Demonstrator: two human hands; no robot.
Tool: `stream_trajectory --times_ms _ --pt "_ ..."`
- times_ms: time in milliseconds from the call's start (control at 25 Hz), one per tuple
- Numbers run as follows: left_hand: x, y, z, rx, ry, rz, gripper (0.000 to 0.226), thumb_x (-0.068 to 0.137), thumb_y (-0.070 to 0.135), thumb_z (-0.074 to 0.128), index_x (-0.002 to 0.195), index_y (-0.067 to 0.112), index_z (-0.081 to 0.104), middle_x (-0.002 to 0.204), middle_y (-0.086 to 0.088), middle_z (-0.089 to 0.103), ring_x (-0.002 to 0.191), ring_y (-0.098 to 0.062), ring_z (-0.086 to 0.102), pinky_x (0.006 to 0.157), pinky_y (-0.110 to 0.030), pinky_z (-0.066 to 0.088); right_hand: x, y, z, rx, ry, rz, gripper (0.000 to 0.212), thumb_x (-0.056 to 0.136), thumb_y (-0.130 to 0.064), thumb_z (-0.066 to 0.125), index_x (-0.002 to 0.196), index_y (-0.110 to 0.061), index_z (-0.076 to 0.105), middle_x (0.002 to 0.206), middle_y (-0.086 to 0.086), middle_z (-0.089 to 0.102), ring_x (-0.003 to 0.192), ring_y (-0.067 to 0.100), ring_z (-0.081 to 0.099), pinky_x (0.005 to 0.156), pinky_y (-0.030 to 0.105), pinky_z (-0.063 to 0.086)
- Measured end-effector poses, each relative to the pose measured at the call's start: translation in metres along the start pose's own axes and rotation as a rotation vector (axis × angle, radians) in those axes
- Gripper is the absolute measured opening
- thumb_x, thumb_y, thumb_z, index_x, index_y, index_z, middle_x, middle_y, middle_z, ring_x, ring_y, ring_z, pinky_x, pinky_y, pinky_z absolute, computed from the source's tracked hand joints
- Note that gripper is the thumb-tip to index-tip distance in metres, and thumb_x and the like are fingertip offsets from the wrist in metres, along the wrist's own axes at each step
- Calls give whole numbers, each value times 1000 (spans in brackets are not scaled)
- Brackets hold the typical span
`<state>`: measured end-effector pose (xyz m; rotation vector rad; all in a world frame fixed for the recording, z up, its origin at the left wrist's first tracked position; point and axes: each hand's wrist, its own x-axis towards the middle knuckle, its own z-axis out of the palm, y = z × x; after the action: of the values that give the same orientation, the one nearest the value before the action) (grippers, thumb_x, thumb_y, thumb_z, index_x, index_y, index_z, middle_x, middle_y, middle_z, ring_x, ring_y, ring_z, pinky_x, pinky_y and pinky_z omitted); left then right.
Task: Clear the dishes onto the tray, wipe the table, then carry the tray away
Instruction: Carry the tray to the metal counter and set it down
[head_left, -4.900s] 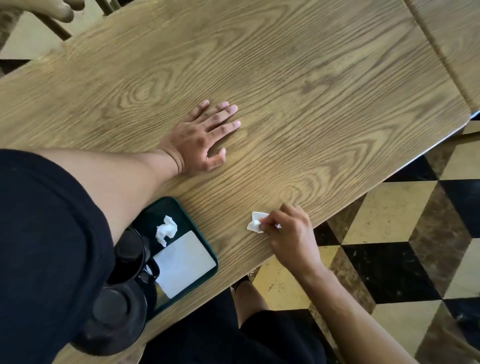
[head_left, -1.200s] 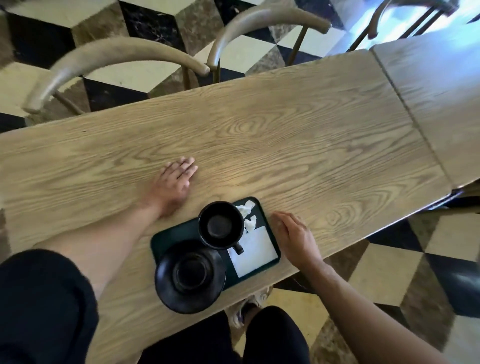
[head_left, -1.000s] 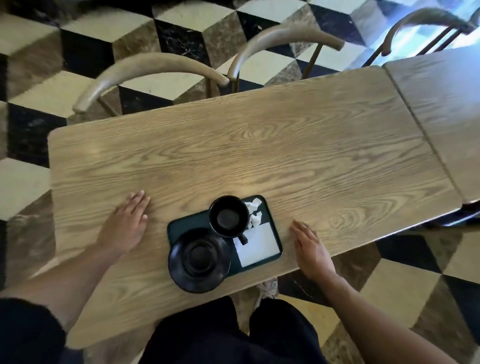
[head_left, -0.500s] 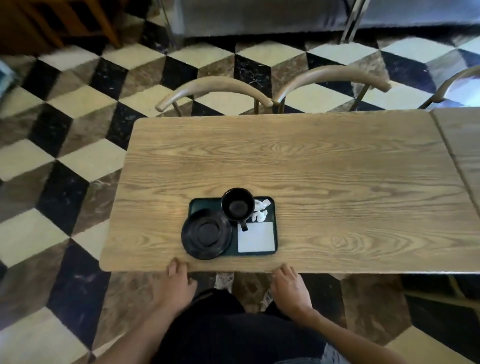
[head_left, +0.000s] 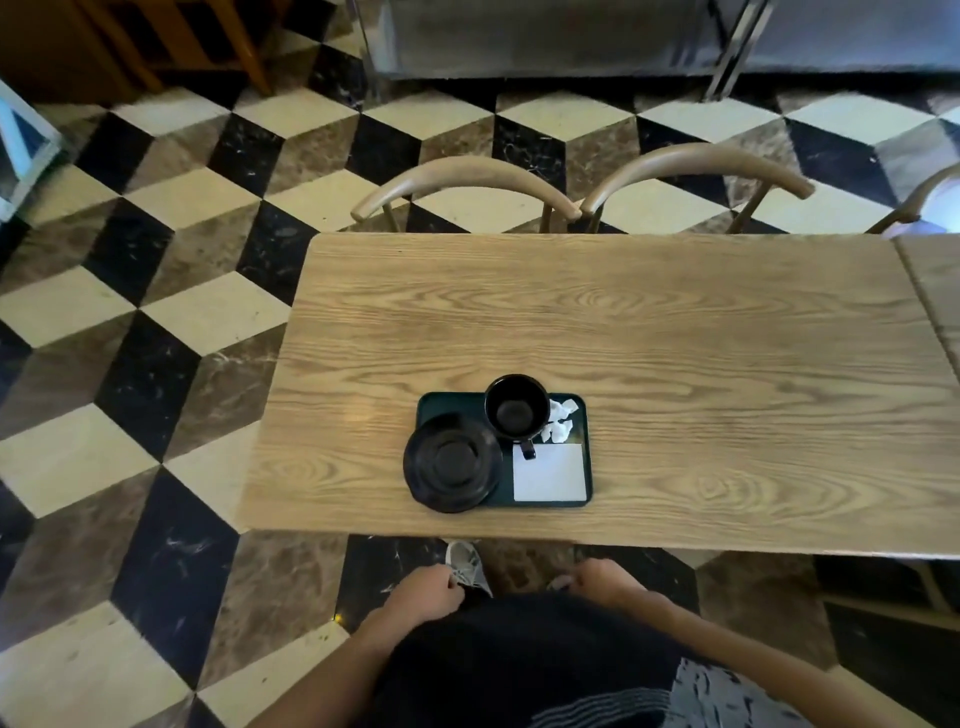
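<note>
Near the front edge of the table (head_left: 675, 332) sits a dark tray (head_left: 586, 415) holding a black cup (head_left: 517, 408), a black saucer (head_left: 452, 469) overhanging its left rim, crumpled tissue bits (head_left: 560, 421) and a flat white napkin (head_left: 549, 472). Half a second ago both hands touched the table edge; now the left hand (head_left: 428, 595) and right hand (head_left: 602, 581) hang loosely curled and empty by the person's waist, off the table. Two curved-back chairs (head_left: 467, 179) stand at the far side on a checkered floor (head_left: 130, 364).

Dark green tray (head_left: 588, 452) near table (head_left: 675, 332) edge holds black cup (head_left: 517, 408), saucer (head_left: 452, 467), napkins (head_left: 550, 470)
</note>
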<state>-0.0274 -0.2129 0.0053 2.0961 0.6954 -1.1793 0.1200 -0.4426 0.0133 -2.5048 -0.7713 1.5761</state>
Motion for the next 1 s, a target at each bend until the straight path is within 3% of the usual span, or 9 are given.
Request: stream_trajectory --times_ms 120,240,400,520,600,800,1000 --pt "9 -16 -22 14 67 5 19 97 34 47 94 20 60 111 -7 72 106 -23 66 90 -36 51 7 -14 0 3 38 46 23 101 -25 50 112 -17 68 118 4 71 100 18 65 89 29 52" --pt "17 -28 -33 105 17 17 31 97 33 47 111 13 66 114 -8 71 109 -26 65 89 -36 50 16 -25 2 2 113 94 12 97 -23 50 95 -23 62 95 -2 65 91 17 64 80 30 51" --pt "19 -37 -36 78 -47 -31 28 98 32 49 107 12 66 109 -8 69 108 -24 66 86 -32 48 23 -34 3 -30 53 84 17 97 -26 52 106 -18 63 99 2 65 90 17 63 78 30 50" --pt "16 -35 -44 -76 61 -81 20 96 36 51 81 25 58 95 2 67 91 -16 63 76 -29 45 28 -24 -9 -38 96 122 20 96 -23 48 100 -17 67 108 3 71 95 22 67 84 37 57" --pt "16 -38 -46 -188 129 -114 24 94 36 53 72 28 55 83 8 64 78 -9 59 68 -28 43 28 -16 -15 -16 99 162 21 96 -19 44 86 -19 63 101 5 70 89 26 67 78 38 56" --pt "19 -43 -60 -695 220 -265 23 99 21 52 83 11 65 77 -10 72 63 -22 64 58 -30 49 31 -3 -42 316 307 335 29 91 -21 51 65 -15 60 70 1 66 67 18 62 53 26 42" --pt "35 -39 -112 -1099 409 -303 22 101 11 49 85 1 62 75 -19 68 61 -30 65 59 -35 53 50 6 -91 520 474 423 22 90 -18 46 84 -9 65 89 14 72 81 32 62 69 32 44"
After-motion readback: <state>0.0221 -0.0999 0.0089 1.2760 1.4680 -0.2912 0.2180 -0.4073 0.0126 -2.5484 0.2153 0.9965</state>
